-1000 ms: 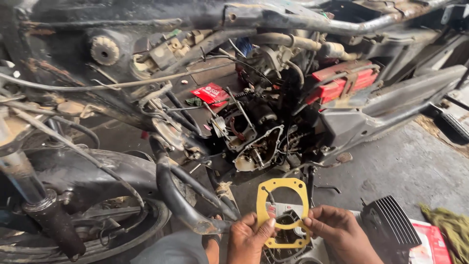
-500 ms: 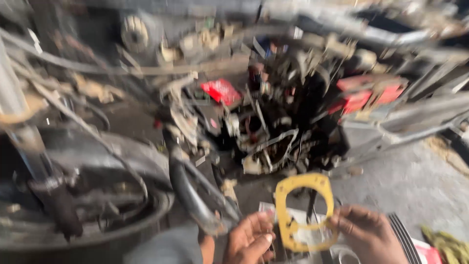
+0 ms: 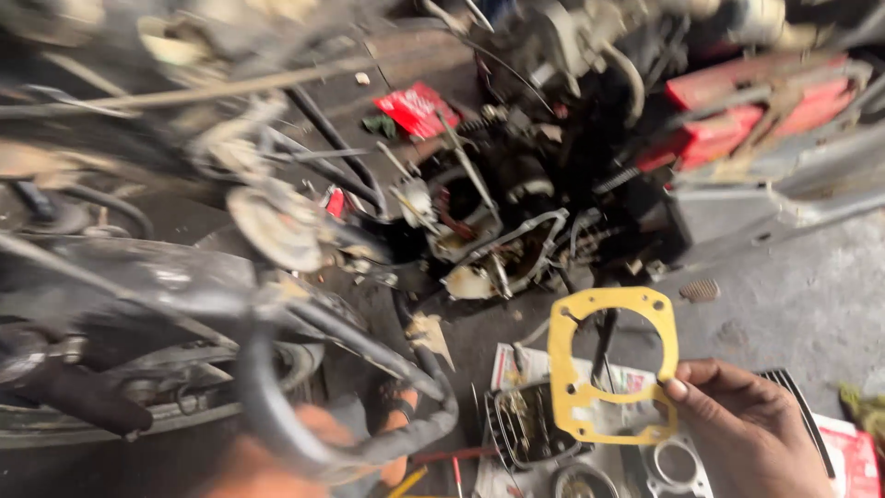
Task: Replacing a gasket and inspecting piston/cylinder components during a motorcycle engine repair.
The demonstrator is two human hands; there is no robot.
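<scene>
The right hand was down low and had a yellow gasket pinched by its right edge, thumb on the front face and the other fingers curled in behind it. The gasket was a thin flat frame with a big round cutout and small bolt holes in the corners, held upright, most of it sticking out to the left of the hand and above it. The left hand wasn't anywhere I could see.

Just left of the hand and below the gasket, a dark finned engine part sat on some printed paper spread on the concrete floor. Right under the hand's thumb there was a grey metal piece with a round bore. Further up and left of the hand was the stripped motorcycle engine, all cables and open casings, with red bodywork above the hand. A red packet lay way up past the engine. The whole shot was pretty blurry.
</scene>
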